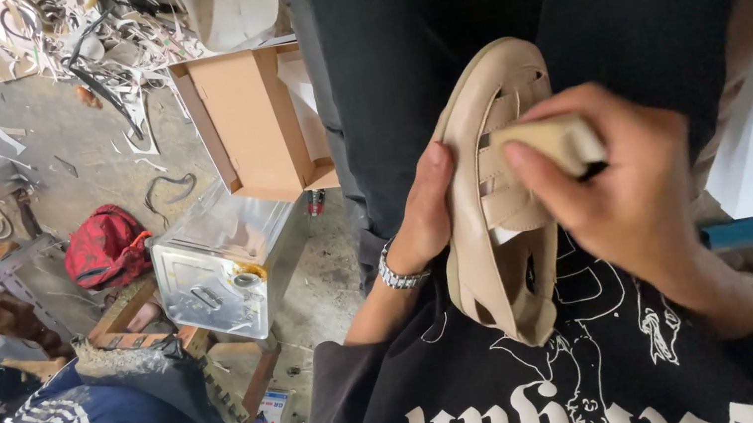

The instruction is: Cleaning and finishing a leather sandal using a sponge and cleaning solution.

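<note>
left hand point(421, 225): fingers wrapped under the beige shoe point(496, 203), thumb on its edge, keeping it steady over the lap | right hand point(630, 191): fingertips pinching a pale block point(552, 141) flat against the straps | metal tin point(223, 258) and carton point(251, 121) on the floor nearby

Even daylight, soft shadows, wide-angle edge stretch.

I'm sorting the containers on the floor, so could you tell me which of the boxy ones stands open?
The brown cardboard box beside the dark trouser leg: its flaps are spread and its inside shows. The shiny metal tin in front of it is closed, with a handle on its side.
</note>
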